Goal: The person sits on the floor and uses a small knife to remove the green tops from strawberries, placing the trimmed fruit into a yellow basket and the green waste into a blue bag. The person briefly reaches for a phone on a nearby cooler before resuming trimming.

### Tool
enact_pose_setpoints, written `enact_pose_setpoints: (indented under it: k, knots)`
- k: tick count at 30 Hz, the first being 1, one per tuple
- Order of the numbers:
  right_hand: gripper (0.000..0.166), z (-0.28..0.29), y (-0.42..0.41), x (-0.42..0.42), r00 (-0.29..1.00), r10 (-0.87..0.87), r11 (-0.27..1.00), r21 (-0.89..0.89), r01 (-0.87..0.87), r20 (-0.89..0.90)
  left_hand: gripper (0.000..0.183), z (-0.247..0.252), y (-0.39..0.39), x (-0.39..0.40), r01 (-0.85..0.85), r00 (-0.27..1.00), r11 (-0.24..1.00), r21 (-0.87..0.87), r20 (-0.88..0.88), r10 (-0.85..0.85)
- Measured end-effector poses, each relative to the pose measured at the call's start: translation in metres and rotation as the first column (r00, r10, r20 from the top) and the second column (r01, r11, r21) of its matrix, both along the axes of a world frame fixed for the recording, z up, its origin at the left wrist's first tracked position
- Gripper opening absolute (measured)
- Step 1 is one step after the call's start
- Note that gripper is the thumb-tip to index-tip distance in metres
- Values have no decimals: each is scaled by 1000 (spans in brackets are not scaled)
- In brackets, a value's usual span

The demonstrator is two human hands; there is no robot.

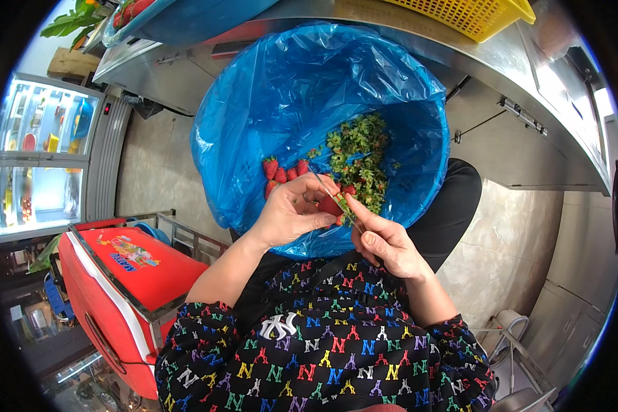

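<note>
Between the fingers and thumb of my left hand point(288, 211) is a red strawberry point(329, 206). My right hand point(389, 242) grips a thin-bladed knife point(325, 186), its blade lying across the berry's leafy top. Both hands are above a large tub lined with a blue plastic bag point(232, 134). Inside the liner, several whole strawberries point(271, 167) lie just beyond my left hand. A heap of cut green strawberry tops point(363, 149) fills the area right of them. My fingers hide part of the berry and the knife's handle.
A stainless steel counter point(335, 11) runs behind the tub, bearing a yellow plastic basket point(458, 15) and a blue basin point(201, 20). Strawberries point(131, 11) show at the upper left. Close by on the left stands a red cooler box point(134, 268). Farther left is a lit glass-door fridge point(44, 154).
</note>
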State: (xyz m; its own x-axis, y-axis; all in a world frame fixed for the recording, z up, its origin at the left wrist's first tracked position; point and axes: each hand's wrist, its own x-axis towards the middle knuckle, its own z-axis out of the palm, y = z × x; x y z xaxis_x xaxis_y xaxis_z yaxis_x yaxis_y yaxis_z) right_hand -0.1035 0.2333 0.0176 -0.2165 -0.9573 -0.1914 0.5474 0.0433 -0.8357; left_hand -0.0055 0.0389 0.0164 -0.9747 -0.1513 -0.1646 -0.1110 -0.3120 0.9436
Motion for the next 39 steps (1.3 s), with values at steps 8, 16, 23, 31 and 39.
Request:
enact_pose_setpoints:
  k: [8,16,23,31,39]
  knots:
    - [55,-6,-5,7,876,-156,988,-90,129,-456,28,2,12,3,-145,989,974,-176,-18,144]
    - [43,-18,-10,20,901,-305,952,-105,286,-308,24,4,27,6,-156,988,960,-233,-59,146]
    - [40,-19,-16,17,905,-391,920,-45,390,-169,21,-6,34,9,-133,990,952,-274,-91,112]
    - [57,-23,-7,-5,939,-302,924,192,331,-165,40,-15,3,11,-159,987,959,235,54,150]
    - [57,-23,-5,0,960,-259,941,198,275,-102,8,-2,-60,-2,-350,895,879,-324,161,416]
